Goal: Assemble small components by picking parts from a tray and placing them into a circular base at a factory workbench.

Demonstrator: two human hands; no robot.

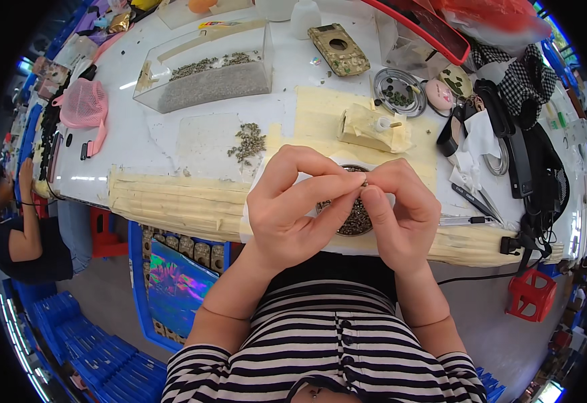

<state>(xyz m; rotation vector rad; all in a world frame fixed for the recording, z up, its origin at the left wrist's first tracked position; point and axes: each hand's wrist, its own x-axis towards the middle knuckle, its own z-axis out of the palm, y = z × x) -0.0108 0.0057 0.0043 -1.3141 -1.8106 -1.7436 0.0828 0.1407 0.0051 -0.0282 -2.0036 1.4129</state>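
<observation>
White tabletop (172,144), patched with tan tape, is carrying everything. Both hands are meeting above a dish (355,218) of small dark parts at the near edge. Left hand (292,205) is pinching its thumb and forefinger closed on a tiny part (365,182); right hand (401,208) is pinching the same part from the other side, its other fingers curled in. Just beyond the dish, a taped block (373,129) is sitting, and a loose heap of parts (248,141) is lying to the left of it. Farther back, a clear box (206,70) is holding more parts, with a round tin (399,91) to the right. Pink mesh (84,104) is lying at the far left edge.
</observation>
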